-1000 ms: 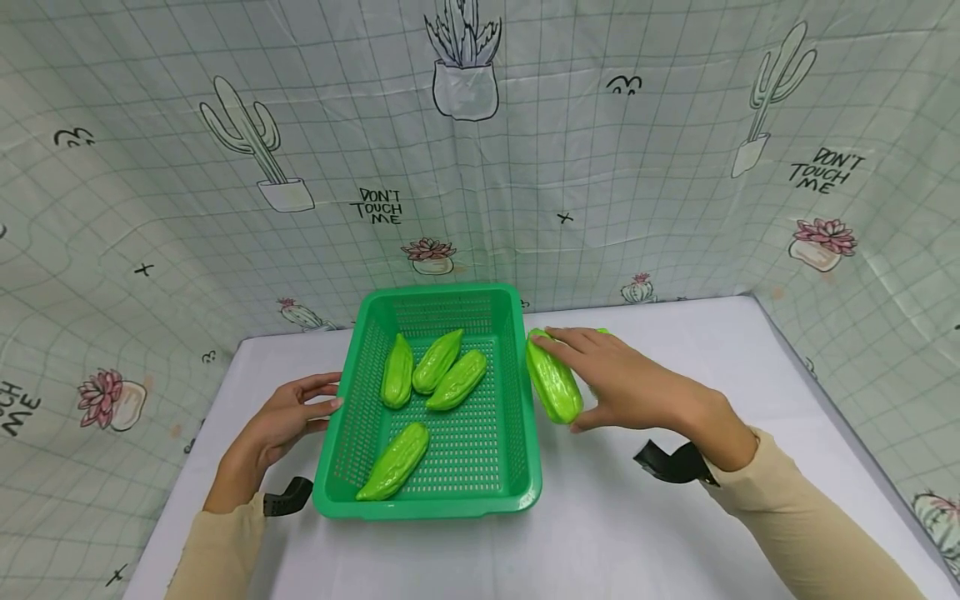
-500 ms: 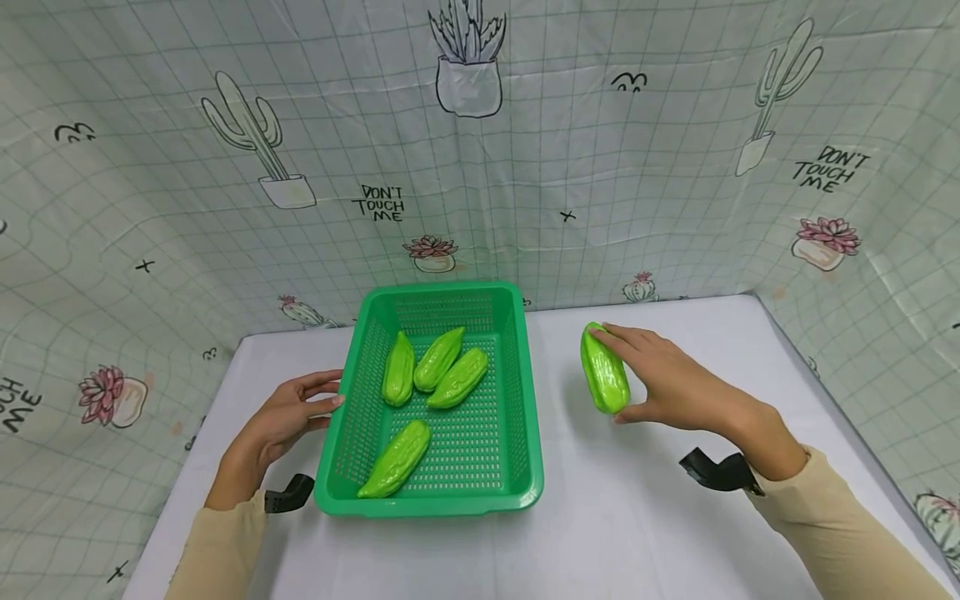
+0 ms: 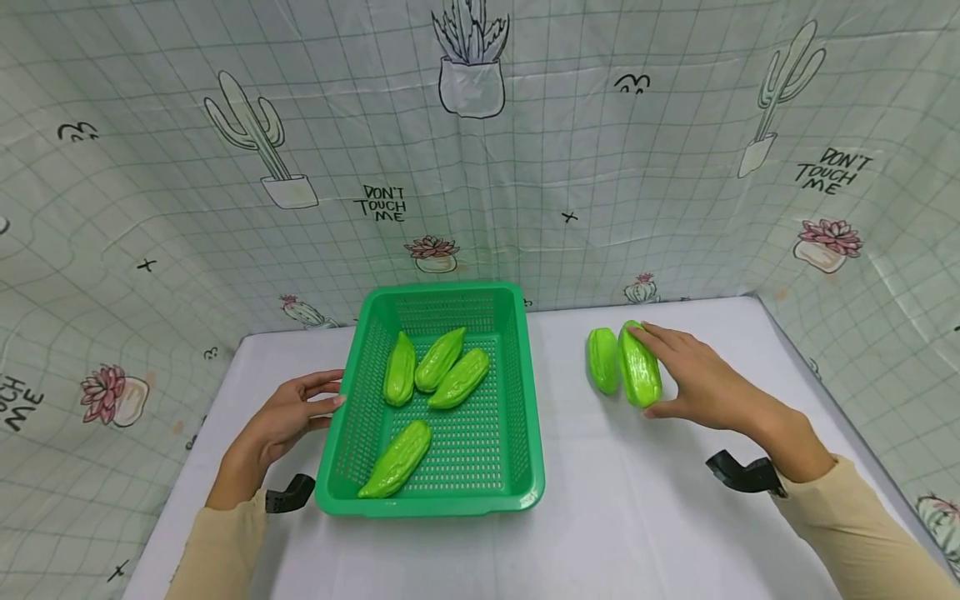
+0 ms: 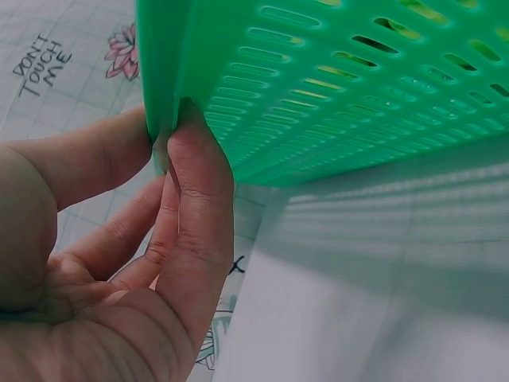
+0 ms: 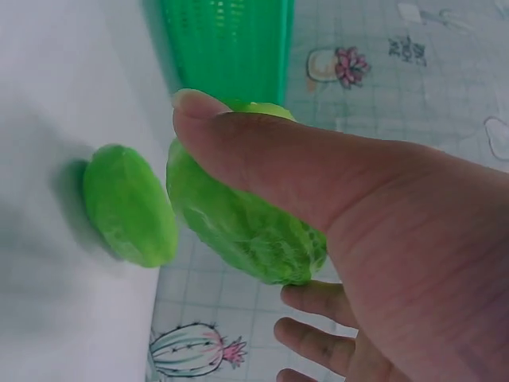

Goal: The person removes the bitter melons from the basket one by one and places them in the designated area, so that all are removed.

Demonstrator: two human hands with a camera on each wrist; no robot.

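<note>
White desk (image 3: 480, 554) spreads under everything and carries a green plastic basket (image 3: 427, 507), its long side pointing away from the person. At that basket's left rim is the left hand (image 3: 288, 417), its grip narrow, pinching the edge. Well apart, past the opposite wall, the right hand (image 3: 693, 379) has a wide grip round a shiny bitter melon (image 3: 639, 367): thumb at the near end, fingers at the far end, so the grip spans the long axis, which runs away from the person, leaning slightly basketward. It seems just off the desk. Just beside it, nearly parallel, a loose bitter melon (image 3: 602, 361) lies between it and the basket, the right hand much the nearer. Four basketed bitter melons (image 3: 397, 460) lie inside, three together, one nearer the person.
</note>
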